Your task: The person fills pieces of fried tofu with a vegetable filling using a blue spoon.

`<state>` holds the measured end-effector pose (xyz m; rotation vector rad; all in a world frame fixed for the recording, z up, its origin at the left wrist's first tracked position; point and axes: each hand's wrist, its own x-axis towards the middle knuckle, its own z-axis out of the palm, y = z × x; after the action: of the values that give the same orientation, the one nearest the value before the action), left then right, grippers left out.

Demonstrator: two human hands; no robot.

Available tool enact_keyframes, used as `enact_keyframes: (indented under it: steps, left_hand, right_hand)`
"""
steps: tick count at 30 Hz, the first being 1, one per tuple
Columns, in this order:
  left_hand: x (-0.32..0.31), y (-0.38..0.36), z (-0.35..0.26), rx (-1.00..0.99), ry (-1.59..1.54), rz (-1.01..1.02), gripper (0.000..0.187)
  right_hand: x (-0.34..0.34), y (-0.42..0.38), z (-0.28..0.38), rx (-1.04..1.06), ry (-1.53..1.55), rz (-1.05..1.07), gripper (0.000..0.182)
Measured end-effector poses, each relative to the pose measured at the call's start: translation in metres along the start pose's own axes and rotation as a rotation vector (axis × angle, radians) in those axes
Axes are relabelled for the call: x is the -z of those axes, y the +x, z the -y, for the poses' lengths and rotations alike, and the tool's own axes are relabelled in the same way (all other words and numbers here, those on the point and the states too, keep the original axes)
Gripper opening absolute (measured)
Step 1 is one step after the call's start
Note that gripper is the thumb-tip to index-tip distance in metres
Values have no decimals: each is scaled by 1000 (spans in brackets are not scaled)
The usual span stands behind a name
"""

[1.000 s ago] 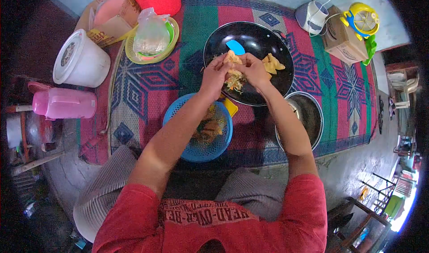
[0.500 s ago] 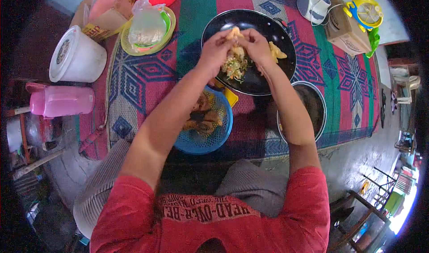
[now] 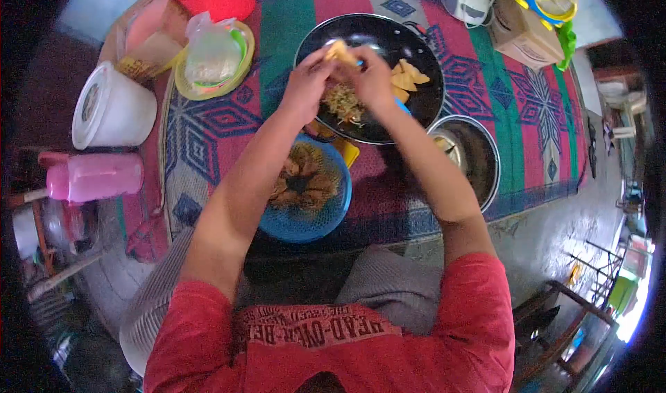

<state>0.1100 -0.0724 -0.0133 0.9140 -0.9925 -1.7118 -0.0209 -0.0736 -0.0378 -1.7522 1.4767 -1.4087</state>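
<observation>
Both hands are over a black wok point(image 3: 424, 107), pinching a yellow piece of tofu point(image 3: 339, 50) between them. The fingers of my left hand point(image 3: 307, 84) are closed on its left side. My right hand point(image 3: 373, 81) is curled at its right side, somewhat blurred. Just below the hands lies a heap of shredded vegetables point(image 3: 345, 104) in the wok. More yellow tofu pieces point(image 3: 408, 78), some triangular, rest at the wok's right. Bits of something blue point(image 3: 402, 106) show around my right hand, mostly hidden by it.
A blue mesh basket point(image 3: 341, 212) with brown fried pieces stands nearer me. At the right is a metal bowl point(image 3: 490, 158). A white bucket point(image 3: 125, 112), a pink thermos point(image 3: 104, 176) and a yellow plate point(image 3: 182, 81) with a plastic bag stand left; a cardboard box point(image 3: 527, 39) stands back right.
The view has shifted slightly, so the wok sits further left in it. My hands stay together on the tofu, the right hand now turned more over it. Blue bits now show beside the right hand.
</observation>
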Motion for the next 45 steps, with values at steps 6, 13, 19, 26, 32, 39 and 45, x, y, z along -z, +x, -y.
enact_keyframes:
  steps: [6,13,19,26,32,39,45]
  left_hand:
    - [17,-30,19,127,-134,-77,33]
    - [46,-47,43,130,-45,-93,36]
    - [57,-56,29,202,54,-129,38]
    - [32,-34,4,206,64,-104,39]
    - [42,-40,-27,195,67,2,41]
    - [63,-73,-46,219,571,254,30]
    - [82,-99,-6,265,976,702,33]
  right_hand:
    - [-5,-22,11,-654,547,327,30]
    - [-57,-69,16,-308,201,-73,25]
    - [-73,-90,26,-349,374,-78,28]
    - [-19,-30,1,0,101,384,38]
    - [92,18,-24,-368,346,484,28]
    - [88,0,-46,-222,-448,557,27]
    - [71,1,-48,-213,-230,633,28]
